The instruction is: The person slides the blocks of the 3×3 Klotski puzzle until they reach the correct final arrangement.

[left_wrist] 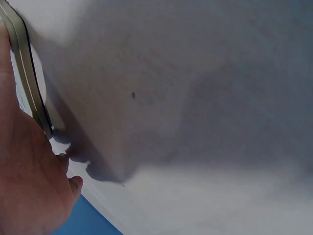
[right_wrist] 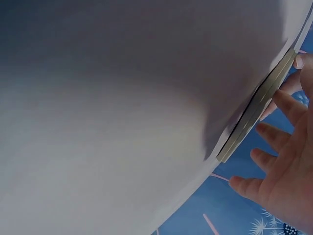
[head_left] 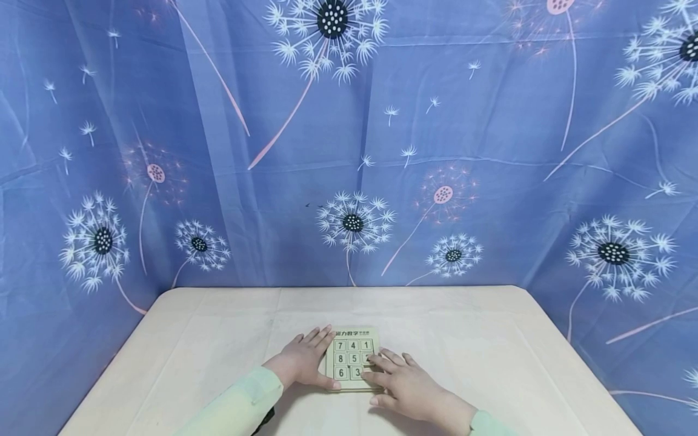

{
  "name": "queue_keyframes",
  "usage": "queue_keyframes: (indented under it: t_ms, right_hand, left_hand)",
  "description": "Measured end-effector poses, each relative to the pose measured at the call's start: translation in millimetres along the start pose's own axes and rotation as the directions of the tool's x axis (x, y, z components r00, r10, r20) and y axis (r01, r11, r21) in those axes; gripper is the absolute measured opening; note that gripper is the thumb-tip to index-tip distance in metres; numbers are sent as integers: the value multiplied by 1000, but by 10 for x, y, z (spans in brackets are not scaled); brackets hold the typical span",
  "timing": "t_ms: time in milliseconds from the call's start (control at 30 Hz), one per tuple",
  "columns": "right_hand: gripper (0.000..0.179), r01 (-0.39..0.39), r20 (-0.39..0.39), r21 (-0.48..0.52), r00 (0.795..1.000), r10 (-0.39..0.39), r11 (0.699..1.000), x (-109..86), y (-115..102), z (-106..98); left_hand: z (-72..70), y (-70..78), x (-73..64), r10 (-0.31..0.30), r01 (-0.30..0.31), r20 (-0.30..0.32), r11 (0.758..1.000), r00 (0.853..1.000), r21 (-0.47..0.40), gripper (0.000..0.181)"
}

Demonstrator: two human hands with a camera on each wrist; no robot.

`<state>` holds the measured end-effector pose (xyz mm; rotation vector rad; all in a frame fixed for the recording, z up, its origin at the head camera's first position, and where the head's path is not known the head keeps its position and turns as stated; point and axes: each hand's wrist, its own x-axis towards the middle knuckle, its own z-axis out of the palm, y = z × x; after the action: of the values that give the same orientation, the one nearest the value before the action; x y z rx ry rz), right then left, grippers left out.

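In the head view a pale green number slide puzzle (head_left: 353, 352) lies flat on the table, its dark printed heading at the far edge. Tiles 7, 4, 1, then 8, 5, 2, then 6, 3 show in rows; fingers partly cover the 2 and the lower right corner. My left hand (head_left: 303, 360) holds the puzzle along its left side, thumb on the near left corner. With spread fingers, my right hand (head_left: 406, 386) touches the tiles at the right side. Both wrist views show the puzzle's thin edge, beside the left hand (left_wrist: 32, 181) and the right hand (right_wrist: 288, 161).
The pale table (head_left: 218, 339) has rounded far corners. A blue curtain (head_left: 283, 242) with dandelion prints hangs behind it and along both sides. Light green sleeves (head_left: 240, 399) cover the forearms. A small dark mark (left_wrist: 133, 95) shows on the table in the left wrist view.
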<state>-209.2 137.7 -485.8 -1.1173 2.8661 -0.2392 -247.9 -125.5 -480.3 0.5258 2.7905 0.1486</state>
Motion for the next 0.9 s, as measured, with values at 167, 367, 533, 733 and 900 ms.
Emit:
queue_keyframes:
  t_ms: [167,367,533,733,900]
  right_hand:
    - [53,-8,7,17,1000,8,1000,-10,6,-12]
    - [51,0,1,13,1000,0,1000,-26,25,-32]
    - [50,9,-12,10,1000,-9,1000,-37,50,-38]
    - [48,6,-15,6,1000,-5,1000,-50,66,-50]
    - [47,3,-13,7,1000,-2,1000,-63,80,-62]
  left_hand:
    - [-3,3,4,-6,6,4,1000,1000,-5,113]
    - [-12,6,-1,-4,4,8,1000,1000,-11,113]
    - [-12,6,-2,-4,4,10,1000,1000,-18,113]
    - [-10,3,-2,-6,6,8,1000,1000,-20,113]
    - [-13,4,0,-7,8,13,1000,1000,-17,113]
